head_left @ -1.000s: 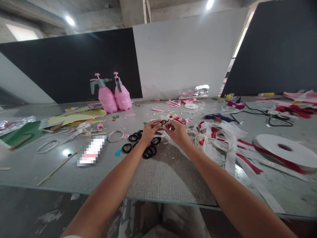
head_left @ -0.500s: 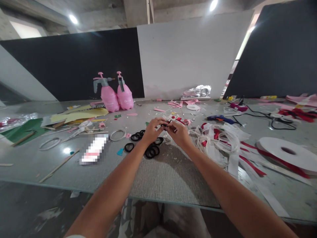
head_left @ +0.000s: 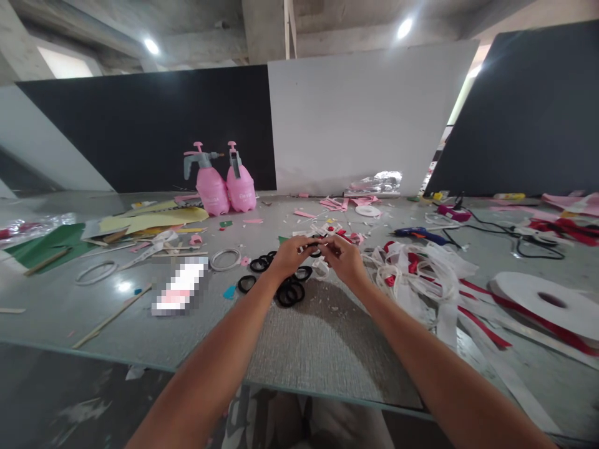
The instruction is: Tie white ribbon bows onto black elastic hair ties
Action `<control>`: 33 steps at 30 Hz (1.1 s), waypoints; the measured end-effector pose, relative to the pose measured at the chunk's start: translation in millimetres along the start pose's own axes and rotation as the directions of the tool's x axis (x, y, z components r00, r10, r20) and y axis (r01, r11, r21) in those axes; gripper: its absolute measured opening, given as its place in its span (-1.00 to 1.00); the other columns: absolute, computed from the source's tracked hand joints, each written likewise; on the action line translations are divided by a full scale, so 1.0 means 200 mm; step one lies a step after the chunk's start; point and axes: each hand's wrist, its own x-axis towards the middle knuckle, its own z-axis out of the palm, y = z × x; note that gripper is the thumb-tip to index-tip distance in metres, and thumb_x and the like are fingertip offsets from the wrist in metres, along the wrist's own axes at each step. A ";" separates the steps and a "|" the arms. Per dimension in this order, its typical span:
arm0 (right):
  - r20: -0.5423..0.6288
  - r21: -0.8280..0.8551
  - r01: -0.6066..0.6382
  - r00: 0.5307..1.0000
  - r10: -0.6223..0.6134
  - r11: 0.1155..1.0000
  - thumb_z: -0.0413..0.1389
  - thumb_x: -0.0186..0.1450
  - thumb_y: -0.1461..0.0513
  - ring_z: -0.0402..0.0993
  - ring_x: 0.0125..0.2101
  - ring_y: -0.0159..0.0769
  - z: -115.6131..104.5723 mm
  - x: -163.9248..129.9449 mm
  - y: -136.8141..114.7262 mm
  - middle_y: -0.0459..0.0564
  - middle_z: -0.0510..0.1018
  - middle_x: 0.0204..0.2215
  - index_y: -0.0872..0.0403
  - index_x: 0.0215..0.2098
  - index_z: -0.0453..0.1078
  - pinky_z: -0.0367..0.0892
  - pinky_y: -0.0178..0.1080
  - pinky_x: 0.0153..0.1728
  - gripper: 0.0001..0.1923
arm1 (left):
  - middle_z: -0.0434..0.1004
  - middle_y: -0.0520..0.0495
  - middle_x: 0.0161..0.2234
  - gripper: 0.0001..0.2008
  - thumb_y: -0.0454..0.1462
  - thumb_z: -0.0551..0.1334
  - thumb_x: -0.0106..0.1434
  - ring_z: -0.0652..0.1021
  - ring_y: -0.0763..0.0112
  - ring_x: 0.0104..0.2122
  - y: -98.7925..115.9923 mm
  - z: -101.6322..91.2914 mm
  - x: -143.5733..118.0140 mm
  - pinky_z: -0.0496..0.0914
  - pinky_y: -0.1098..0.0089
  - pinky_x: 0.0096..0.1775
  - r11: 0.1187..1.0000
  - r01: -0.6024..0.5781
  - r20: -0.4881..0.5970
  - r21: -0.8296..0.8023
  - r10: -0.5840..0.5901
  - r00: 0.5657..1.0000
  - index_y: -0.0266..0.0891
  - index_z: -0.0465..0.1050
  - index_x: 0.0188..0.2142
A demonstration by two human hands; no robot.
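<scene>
- Pinching a small black ring (head_left: 314,248) between them: left hand (head_left: 289,254) and right hand (head_left: 345,259), fingers closed on it from either side, raised just above the table (head_left: 93,324).
- Loose black rings (head_left: 290,290): a cluster lying flat on the table directly below the hands, some overlapping.
- White ring (head_left: 225,259): flat, left of the black cluster.
- Grey mat (head_left: 318,337): under the forearms, near the front edge.
- White and red ribbon heap (head_left: 416,268): tangled, just right of the right hand.
- White ribbon spool (head_left: 547,298): flat, far right.
- Blue glue gun (head_left: 418,234): behind the ribbon heap.
- Two pink spray bottles (head_left: 224,186): upright at the back, against the dark panel.
- Yellow sheets (head_left: 150,219): back left.
</scene>
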 end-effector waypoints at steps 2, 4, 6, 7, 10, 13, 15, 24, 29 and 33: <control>0.003 0.022 0.002 1.000 -0.002 1.000 0.10 0.26 0.09 0.38 -0.55 -0.36 0.00 0.00 -0.01 -0.11 0.45 -0.55 0.05 -0.22 0.44 0.26 -0.33 -0.51 -0.77 | 0.60 -0.08 -0.25 -0.67 -0.12 0.18 0.31 0.51 0.38 -0.31 -0.01 0.00 0.00 0.34 0.44 -0.29 1.000 0.003 0.021 -0.009 -0.003 1.000 -0.14 0.53 0.00; 0.009 0.032 0.004 1.000 -0.004 0.999 0.10 0.26 0.10 0.36 -0.55 -0.37 -0.01 0.00 -0.01 -0.12 0.44 -0.56 0.05 -0.27 0.42 0.25 -0.34 -0.50 -0.80 | 0.61 -0.08 -0.24 -0.67 -0.12 0.17 0.31 0.53 0.36 -0.26 -0.01 0.01 -0.01 0.35 0.42 -0.24 0.999 0.012 0.024 -0.045 -0.011 1.000 -0.17 0.53 -0.02; 0.015 0.024 0.010 1.000 -0.010 1.000 0.10 0.26 0.10 0.34 -0.56 -0.39 -0.01 0.00 -0.03 -0.13 0.42 -0.56 0.05 -0.32 0.40 0.23 -0.35 -0.50 -0.82 | 0.61 -0.08 -0.27 -0.67 -0.11 0.16 0.32 0.54 0.35 -0.25 -0.01 0.01 -0.02 0.36 0.41 -0.20 0.994 0.031 0.019 -0.102 -0.029 0.999 -0.20 0.54 -0.06; 0.018 0.016 0.015 1.000 -0.015 1.000 0.10 0.27 0.11 0.33 -0.56 -0.39 -0.02 0.00 -0.03 -0.13 0.42 -0.56 0.05 -0.34 0.39 0.23 -0.35 -0.50 -0.83 | 0.60 -0.07 -0.29 -0.67 -0.10 0.14 0.32 0.54 0.35 -0.26 -0.01 0.02 -0.02 0.36 0.41 -0.20 0.990 0.040 0.022 -0.133 -0.038 0.999 -0.22 0.53 -0.08; 0.022 -0.013 0.046 0.999 -0.046 0.999 0.09 0.28 0.12 0.31 -0.55 -0.40 -0.02 0.00 -0.05 -0.12 0.43 -0.54 0.05 -0.36 0.37 0.21 -0.35 -0.48 -0.84 | 0.56 -0.03 -0.37 -0.65 -0.08 0.09 0.34 0.52 0.38 -0.33 0.02 0.03 -0.02 0.34 0.43 -0.23 0.979 0.048 0.034 -0.199 -0.042 0.999 -0.24 0.52 -0.13; 0.012 -0.060 0.089 0.996 -0.088 0.994 0.06 0.30 0.13 0.33 -0.53 -0.38 -0.02 0.00 -0.07 -0.11 0.45 -0.52 0.05 -0.35 0.36 0.21 -0.34 -0.46 -0.83 | 0.48 0.01 -0.45 -0.67 -0.08 0.07 0.35 0.47 0.43 -0.39 0.03 0.04 -0.02 0.31 0.44 -0.28 0.965 0.050 0.008 -0.257 -0.049 0.999 -0.26 0.49 -0.25; 0.003 -0.099 0.104 0.995 -0.104 0.990 0.04 0.31 0.13 0.34 -0.52 -0.38 -0.02 0.00 -0.07 -0.10 0.47 -0.51 0.05 -0.33 0.36 0.21 -0.33 -0.45 -0.82 | 0.43 0.02 -0.48 -0.68 -0.08 0.08 0.34 0.43 0.45 -0.42 0.04 0.05 -0.02 0.30 0.45 -0.31 0.948 0.067 0.000 -0.311 -0.071 0.998 -0.26 0.44 -0.31; -0.052 -0.193 0.144 0.986 -0.157 0.970 0.06 0.30 0.16 0.42 -0.43 -0.33 -0.02 0.01 -0.07 -0.03 0.55 -0.42 0.06 -0.29 0.47 0.28 -0.30 -0.36 -0.82 | 0.41 0.02 -0.49 -0.66 -0.06 0.11 0.30 0.41 0.47 -0.43 0.03 0.04 -0.01 0.31 0.47 -0.32 0.920 0.102 0.018 -0.377 -0.103 0.994 -0.29 0.38 -0.42; -0.060 -0.235 0.093 0.992 -0.110 0.968 0.06 0.28 0.18 0.46 -0.43 -0.31 -0.02 0.01 -0.08 -0.01 0.57 -0.42 0.07 -0.33 0.49 0.31 -0.29 -0.34 -0.81 | 0.48 -0.01 -0.45 -0.72 -0.11 0.14 0.28 0.46 0.44 -0.40 0.02 0.06 -0.01 0.35 0.44 -0.29 0.924 0.116 -0.012 -0.364 -0.129 0.992 -0.29 0.45 -0.34; -0.050 -0.224 0.072 0.995 -0.085 0.972 0.06 0.26 0.19 0.51 -0.42 -0.30 -0.02 0.01 -0.05 -0.01 0.61 -0.39 0.07 -0.26 0.52 0.35 -0.30 -0.35 -0.79 | 0.55 -0.04 -0.41 -0.74 -0.14 0.19 0.24 0.49 0.42 -0.39 0.03 0.06 -0.01 0.34 0.44 -0.31 0.943 0.127 -0.036 -0.307 -0.144 0.989 -0.30 0.52 -0.28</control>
